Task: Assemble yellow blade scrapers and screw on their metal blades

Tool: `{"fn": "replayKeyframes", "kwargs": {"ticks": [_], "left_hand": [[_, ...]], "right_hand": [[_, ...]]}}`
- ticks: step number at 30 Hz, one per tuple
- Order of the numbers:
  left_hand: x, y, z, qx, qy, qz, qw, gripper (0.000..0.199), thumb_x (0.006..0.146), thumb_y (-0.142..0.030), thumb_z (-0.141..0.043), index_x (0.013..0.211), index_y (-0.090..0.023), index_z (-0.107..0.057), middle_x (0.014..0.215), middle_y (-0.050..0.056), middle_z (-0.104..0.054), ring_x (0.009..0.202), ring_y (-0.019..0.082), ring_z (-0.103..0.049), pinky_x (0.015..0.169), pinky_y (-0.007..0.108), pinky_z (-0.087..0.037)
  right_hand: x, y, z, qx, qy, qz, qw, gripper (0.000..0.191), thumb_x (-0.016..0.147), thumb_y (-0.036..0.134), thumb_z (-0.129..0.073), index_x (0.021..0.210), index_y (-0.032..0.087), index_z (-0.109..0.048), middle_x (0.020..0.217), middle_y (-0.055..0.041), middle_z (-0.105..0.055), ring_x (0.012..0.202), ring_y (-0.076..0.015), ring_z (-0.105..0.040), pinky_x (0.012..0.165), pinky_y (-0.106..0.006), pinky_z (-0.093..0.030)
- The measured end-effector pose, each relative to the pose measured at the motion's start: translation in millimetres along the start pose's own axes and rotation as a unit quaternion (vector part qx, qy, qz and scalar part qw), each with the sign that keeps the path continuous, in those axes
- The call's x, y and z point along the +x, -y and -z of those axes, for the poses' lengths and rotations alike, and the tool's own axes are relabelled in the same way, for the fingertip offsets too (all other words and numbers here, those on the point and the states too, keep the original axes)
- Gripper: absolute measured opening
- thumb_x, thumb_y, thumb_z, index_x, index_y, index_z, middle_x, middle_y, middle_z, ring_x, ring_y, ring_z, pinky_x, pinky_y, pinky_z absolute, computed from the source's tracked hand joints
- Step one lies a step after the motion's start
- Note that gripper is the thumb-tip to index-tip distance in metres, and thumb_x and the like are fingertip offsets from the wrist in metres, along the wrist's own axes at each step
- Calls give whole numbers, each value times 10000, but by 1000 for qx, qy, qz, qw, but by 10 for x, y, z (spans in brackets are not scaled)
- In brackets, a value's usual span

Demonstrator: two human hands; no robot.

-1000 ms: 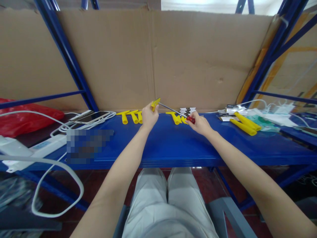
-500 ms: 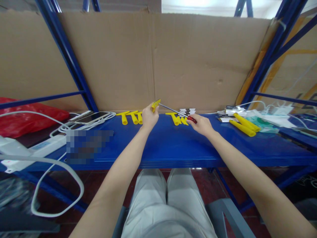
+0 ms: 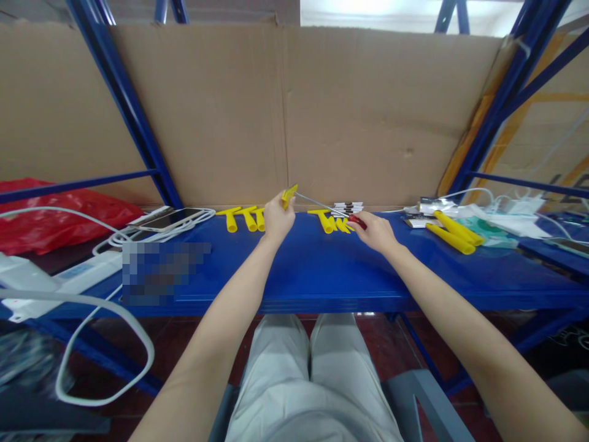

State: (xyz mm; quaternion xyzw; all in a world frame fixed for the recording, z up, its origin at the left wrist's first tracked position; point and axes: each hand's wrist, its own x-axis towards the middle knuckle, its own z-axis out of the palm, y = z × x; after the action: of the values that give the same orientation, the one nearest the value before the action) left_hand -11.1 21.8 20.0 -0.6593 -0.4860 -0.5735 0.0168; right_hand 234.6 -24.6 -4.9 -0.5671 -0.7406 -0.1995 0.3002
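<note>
My left hand (image 3: 278, 220) is closed round a yellow piece (image 3: 289, 195), whose wide end sticks up above the fingers. In my right hand (image 3: 378, 231) is a screwdriver with a red handle (image 3: 357, 221). Its long metal shaft (image 3: 318, 204) points up and left, with the tip at or beside the yellow piece. Yellow T-shaped parts (image 3: 231, 222) stand in a row left of my left hand. More yellow parts (image 3: 327, 223) lie between my hands, in front of a stack of small black-and-white pieces (image 3: 348, 207).
On the blue table (image 3: 322, 276), two yellow tubes (image 3: 451, 238) lie at right beside clear and green plastic wrapping. A phone (image 3: 177, 220), white cables, a power strip (image 3: 87, 276) and a red plastic bag (image 3: 69, 215) are at left. Cardboard (image 3: 345, 110) stands behind the table.
Both hands stay almost where they were, with the screwdriver still against or near the yellow piece. The red bag at left has spread slightly to the right.
</note>
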Motion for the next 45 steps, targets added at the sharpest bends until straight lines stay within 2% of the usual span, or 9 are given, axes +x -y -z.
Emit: {"fn": "replayKeyframes", "kwargs": {"ticks": [4,8,11,16,19,23,29,38,45], "left_hand": [[6,23,-21,-3,-13,-7,1000,216,845,-247,-519,977,-143,-655,942,119,-705,933,235,-644,812,309,-469],[-2,15,-29,-10,-10,-13,1000,232,847,-244,-522,1017,-150,-649,959,117,-704,939,239,-646,821,323,-473],[-8,9,-29,-12,-11,-9,1000,241,848,-244,-522,1028,-143,-646,971,124,-702,950,245,-645,828,333,-475],[-6,42,-38,-15,-20,-24,999,237,852,-255,-512,1023,-158,-644,965,116,-708,938,246,-649,818,338,-485],[-4,55,-45,-12,-22,-24,999,232,849,-253,-514,1015,-157,-644,953,113,-710,932,249,-650,818,342,-487],[-6,42,-50,-8,-20,-22,1000,232,846,-248,-520,1017,-155,-646,957,110,-709,935,248,-649,822,341,-489],[-14,21,-48,-4,-11,-21,1000,255,858,-248,-511,1047,-136,-640,1005,128,-697,973,254,-644,845,350,-486],[-12,34,-74,-16,-16,-37,999,234,852,-243,-516,1023,-153,-647,995,115,-702,951,239,-649,852,351,-490],[-18,42,-76,-19,-14,-45,999,244,856,-252,-503,1025,-157,-650,983,99,-707,939,234,-650,852,354,-492]], "right_hand": [[15,-5,-19,-7,4,-18,1000,362,854,469,-493,1091,216,-597,942,-84,-710,805,-245,-651,632,-292,-404],[16,-36,-30,-9,-12,-22,1000,310,851,460,-494,1001,223,-626,901,-73,-714,760,-237,-650,597,-283,-388],[5,-36,-19,4,-23,-8,1000,319,860,469,-476,959,221,-650,945,-75,-711,811,-237,-650,612,-283,-395],[5,3,-2,6,-8,-8,1000,358,891,448,-422,1033,205,-644,1002,-98,-701,869,-247,-643,632,-291,-401],[22,2,-13,7,16,-14,1000,340,881,441,-444,1065,209,-609,940,-88,-707,807,-244,-643,611,-289,-382],[34,-42,-38,2,3,-34,999,279,842,430,-503,999,214,-583,840,-68,-691,706,-230,-619,570,-278,-345],[20,-83,-49,30,-30,26,999,261,851,441,-486,870,211,-608,915,-80,-669,800,-214,-607,599,-269,-365],[18,-88,-46,24,-2,0,1000,324,867,450,-464,997,217,-649,961,-80,-697,825,-231,-629,626,-289,-397],[15,-33,-9,20,44,6,999,313,886,435,-418,939,217,-637,932,-81,-699,809,-217,-623,602,-271,-362]]}}
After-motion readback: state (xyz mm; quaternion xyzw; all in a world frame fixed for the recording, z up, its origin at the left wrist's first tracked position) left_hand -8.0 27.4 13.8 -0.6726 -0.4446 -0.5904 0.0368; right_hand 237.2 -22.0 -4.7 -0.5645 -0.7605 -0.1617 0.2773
